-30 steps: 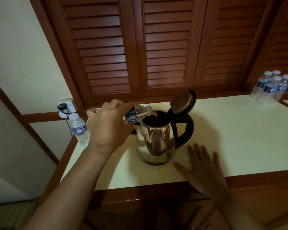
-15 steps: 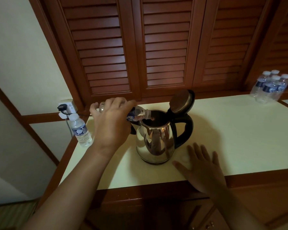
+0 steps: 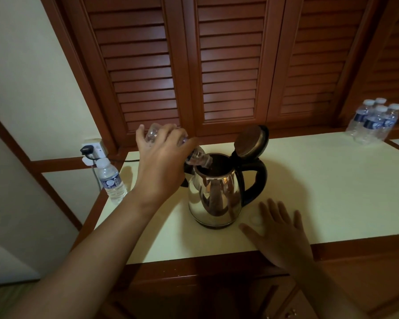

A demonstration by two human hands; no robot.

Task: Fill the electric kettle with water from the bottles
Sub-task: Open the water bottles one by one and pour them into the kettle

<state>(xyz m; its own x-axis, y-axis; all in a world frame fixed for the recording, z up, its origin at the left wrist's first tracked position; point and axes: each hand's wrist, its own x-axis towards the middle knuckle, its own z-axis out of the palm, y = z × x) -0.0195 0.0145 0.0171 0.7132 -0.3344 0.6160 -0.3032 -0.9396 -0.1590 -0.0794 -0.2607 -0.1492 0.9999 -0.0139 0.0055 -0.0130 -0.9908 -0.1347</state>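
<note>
The left hand (image 3: 161,162) is gripping a tilted bottle (image 3: 195,156), its neck dipping into the open kettle (image 3: 214,199) standing on the surface (image 3: 320,192). The right hand (image 3: 281,236) is lying flat, fingers spread, beside the kettle.

Louvered wooden doors (image 3: 230,65), cream wall (image 3: 21,54)
</note>
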